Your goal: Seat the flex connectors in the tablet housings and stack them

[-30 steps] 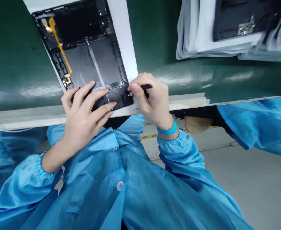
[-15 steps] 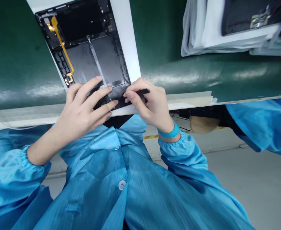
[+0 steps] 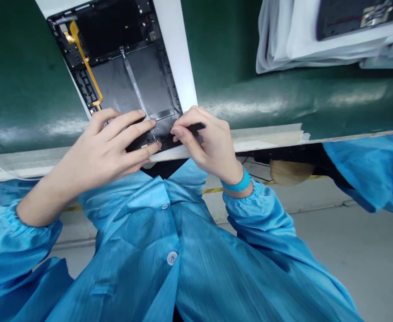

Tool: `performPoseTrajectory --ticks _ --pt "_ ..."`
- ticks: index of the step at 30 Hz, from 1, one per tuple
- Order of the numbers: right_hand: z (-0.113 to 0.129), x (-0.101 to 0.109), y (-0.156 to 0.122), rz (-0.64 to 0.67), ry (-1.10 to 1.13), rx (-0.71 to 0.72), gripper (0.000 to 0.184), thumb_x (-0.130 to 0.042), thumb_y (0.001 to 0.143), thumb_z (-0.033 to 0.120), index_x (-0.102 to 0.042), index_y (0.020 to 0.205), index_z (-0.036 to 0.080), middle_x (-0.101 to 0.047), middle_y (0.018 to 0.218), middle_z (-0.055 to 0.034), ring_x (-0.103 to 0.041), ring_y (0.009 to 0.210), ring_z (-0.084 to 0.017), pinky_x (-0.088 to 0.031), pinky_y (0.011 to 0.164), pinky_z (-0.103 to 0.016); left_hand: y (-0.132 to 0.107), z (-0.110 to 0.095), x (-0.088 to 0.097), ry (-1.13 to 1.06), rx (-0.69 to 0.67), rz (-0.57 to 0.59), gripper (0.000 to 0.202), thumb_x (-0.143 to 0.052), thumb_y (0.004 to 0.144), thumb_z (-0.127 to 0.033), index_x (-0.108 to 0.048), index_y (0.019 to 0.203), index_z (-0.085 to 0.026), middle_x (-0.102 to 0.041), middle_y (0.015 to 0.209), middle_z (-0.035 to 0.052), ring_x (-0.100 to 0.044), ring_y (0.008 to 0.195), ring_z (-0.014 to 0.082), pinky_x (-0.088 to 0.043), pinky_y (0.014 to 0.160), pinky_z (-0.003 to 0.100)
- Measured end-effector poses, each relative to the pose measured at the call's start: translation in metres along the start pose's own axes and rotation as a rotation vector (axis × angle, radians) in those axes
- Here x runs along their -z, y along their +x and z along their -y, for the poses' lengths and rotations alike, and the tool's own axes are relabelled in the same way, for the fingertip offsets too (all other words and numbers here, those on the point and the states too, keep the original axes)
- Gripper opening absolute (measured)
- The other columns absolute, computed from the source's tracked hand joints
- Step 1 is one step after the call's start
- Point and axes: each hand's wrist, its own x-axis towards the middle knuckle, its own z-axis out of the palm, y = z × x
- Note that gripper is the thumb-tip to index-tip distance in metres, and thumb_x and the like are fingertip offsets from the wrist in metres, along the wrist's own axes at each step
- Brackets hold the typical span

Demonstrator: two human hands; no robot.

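Observation:
An opened black tablet chassis [image 3: 129,76] with an orange flex cable [image 3: 84,62] lies on a white sheet [image 3: 174,49] on the green belt. My left hand [image 3: 105,147] rests flat on the chassis's near edge, fingers stretched out and pressing it down. My right hand [image 3: 206,143] is pinched around a thin black tool [image 3: 191,129], whose tip meets the chassis's near right corner, close to my left fingertips.
The green belt [image 3: 266,98] runs across the view with a pale front rail [image 3: 266,136]. At the upper right lies a stack of white sheets with another black device [image 3: 320,40]. A co-worker's blue sleeve [image 3: 370,174] shows at the right.
My left forearm has swung outward to the left while its fingers stay on the chassis. The right hand with the tool has shifted slightly left along the near edge.

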Motion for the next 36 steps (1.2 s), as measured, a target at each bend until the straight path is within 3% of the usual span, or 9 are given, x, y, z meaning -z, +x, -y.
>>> performPoseTrajectory --ticks 4,8,13,17,23,30,36 --pt "0.001 0.0 0.001 -0.002 -0.025 0.034 0.045 -0.046 0.121 0.059 -0.069 0.1 0.027 -0.072 0.092 -0.0034 -0.073 0.096 -0.024 -0.063 0.102 -0.048 0.005 0.001 0.004 -0.016 -0.013 0.018 0.03 -0.072 0.106 -0.048 -0.081 0.134 -0.042 -0.072 0.159 -0.0007 -0.054 0.165 0.0404 -0.032 0.141 0.075" --pt "0.002 -0.003 0.001 -0.011 -0.038 0.073 0.042 -0.046 0.122 0.054 -0.068 0.101 0.026 -0.072 0.092 -0.0029 -0.072 0.095 -0.022 -0.063 0.097 -0.044 0.007 0.003 0.002 -0.033 -0.089 -0.081 0.021 -0.073 0.105 -0.048 -0.085 0.122 -0.043 -0.076 0.151 -0.0006 -0.054 0.164 0.0449 -0.034 0.139 0.078" --pt "0.001 -0.004 0.001 -0.006 -0.037 0.12 0.038 -0.047 0.123 0.05 -0.067 0.102 0.025 -0.073 0.093 -0.003 -0.071 0.091 -0.022 -0.062 0.094 -0.044 0.004 0.004 0.001 0.151 -0.179 -0.063 0.028 -0.06 0.116 -0.039 -0.08 0.135 -0.037 -0.066 0.166 0.0053 -0.052 0.165 0.0438 -0.044 0.131 0.075" --pt "0.0 -0.004 0.001 0.004 -0.054 0.135 0.036 -0.047 0.123 0.048 -0.066 0.102 0.025 -0.072 0.092 -0.0023 -0.069 0.089 -0.021 -0.06 0.093 -0.043 0.002 0.006 -0.001 0.278 -0.278 -0.109 0.027 -0.061 0.118 -0.036 -0.078 0.139 -0.032 -0.065 0.166 0.01 -0.056 0.161 0.0436 -0.051 0.125 0.07" --pt "-0.003 -0.005 0.003 0.016 -0.093 0.188 0.034 -0.046 0.124 0.046 -0.064 0.105 0.025 -0.069 0.092 -0.0005 -0.068 0.09 -0.02 -0.057 0.091 -0.041 0.005 0.006 0.001 0.163 -0.209 -0.042 0.029 -0.058 0.118 -0.038 -0.08 0.136 -0.032 -0.065 0.166 0.0075 -0.055 0.161 0.0459 -0.046 0.128 0.076" --pt "-0.001 -0.005 0.007 0.072 -0.152 0.149 0.045 -0.037 0.124 0.056 -0.063 0.104 0.025 -0.065 0.091 -0.0007 -0.069 0.092 -0.021 -0.057 0.101 -0.049 0.011 -0.002 0.005 0.212 -0.206 0.001 0.026 -0.059 0.119 -0.035 -0.078 0.133 -0.023 -0.065 0.166 0.0124 -0.057 0.16 0.0434 -0.044 0.128 0.079" --pt "-0.004 -0.002 0.012 0.101 -0.195 0.157 0.052 -0.032 0.124 0.06 -0.065 0.105 0.024 -0.065 0.096 -0.0012 -0.069 0.098 -0.022 -0.053 0.109 -0.056 0.009 0.004 -0.002 0.293 -0.313 -0.113 0.021 -0.063 0.118 -0.031 -0.077 0.132 -0.025 -0.066 0.164 0.0133 -0.063 0.154 0.0416 -0.053 0.12 0.072"
